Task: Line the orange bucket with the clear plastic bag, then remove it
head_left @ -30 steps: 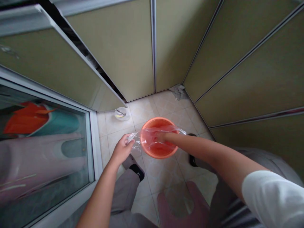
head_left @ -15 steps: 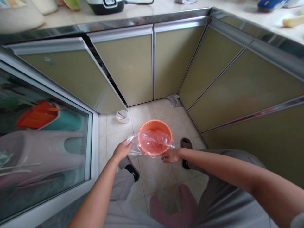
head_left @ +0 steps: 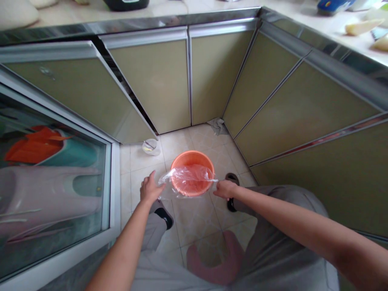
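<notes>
A clear plastic bag is stretched across the top of an orange plastic basin that sits on the tiled floor. My right hand is closed on the bag's twisted right end, beside the basin's rim. On the other side, my left hand has its fingers apart, with the thumb close to the bag's left edge. Whether the thumb touches the plastic I cannot tell. The see-through bag covers part of the basin's inside.
A small clear bowl stands on the floor by the cabinets. A grey cloth lies in the corner. At the left is a glass door; below me is a pink stool. The countertop holds several items.
My left hand has spread its fingers from its pinch on the bag. My right hand has risen slightly and closed on the bag's right end. The view has shifted a little.
</notes>
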Demonstrator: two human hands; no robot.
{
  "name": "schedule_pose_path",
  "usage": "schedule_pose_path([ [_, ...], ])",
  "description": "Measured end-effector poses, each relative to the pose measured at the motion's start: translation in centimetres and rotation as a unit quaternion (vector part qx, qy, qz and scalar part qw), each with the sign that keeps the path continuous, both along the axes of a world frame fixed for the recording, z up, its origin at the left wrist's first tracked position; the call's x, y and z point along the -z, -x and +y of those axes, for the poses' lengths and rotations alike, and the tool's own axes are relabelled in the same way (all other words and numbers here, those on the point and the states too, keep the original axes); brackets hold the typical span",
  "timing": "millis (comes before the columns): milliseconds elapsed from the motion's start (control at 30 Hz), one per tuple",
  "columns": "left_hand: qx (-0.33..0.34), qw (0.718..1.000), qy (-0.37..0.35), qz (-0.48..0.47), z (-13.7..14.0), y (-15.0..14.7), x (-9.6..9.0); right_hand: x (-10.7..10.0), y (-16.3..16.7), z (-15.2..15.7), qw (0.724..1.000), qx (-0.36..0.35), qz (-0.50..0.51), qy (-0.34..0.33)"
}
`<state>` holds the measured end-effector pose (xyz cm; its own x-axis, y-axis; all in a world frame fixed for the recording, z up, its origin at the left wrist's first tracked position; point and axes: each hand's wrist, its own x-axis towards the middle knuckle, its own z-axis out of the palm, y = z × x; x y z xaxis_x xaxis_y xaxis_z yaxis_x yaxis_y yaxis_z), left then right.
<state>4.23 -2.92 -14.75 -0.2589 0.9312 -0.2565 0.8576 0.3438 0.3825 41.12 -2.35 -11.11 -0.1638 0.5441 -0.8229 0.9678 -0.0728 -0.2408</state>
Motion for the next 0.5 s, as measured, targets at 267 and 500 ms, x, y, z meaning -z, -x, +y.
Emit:
schedule_pose_path([
  [267, 0.275, 0.961, 0.03, -0.004, -1.3, -4.9, -2.3, -2.0, 5.2, -2.6, 0.974, -0.01, 0.155, -0.164],
  [500, 0.211, 0.977, 0.0, -0.023, -0.7, -4.2, 2.2, 2.0, 3.8, -1.3, 0.956, -0.046, 0.077, -0.28],
])
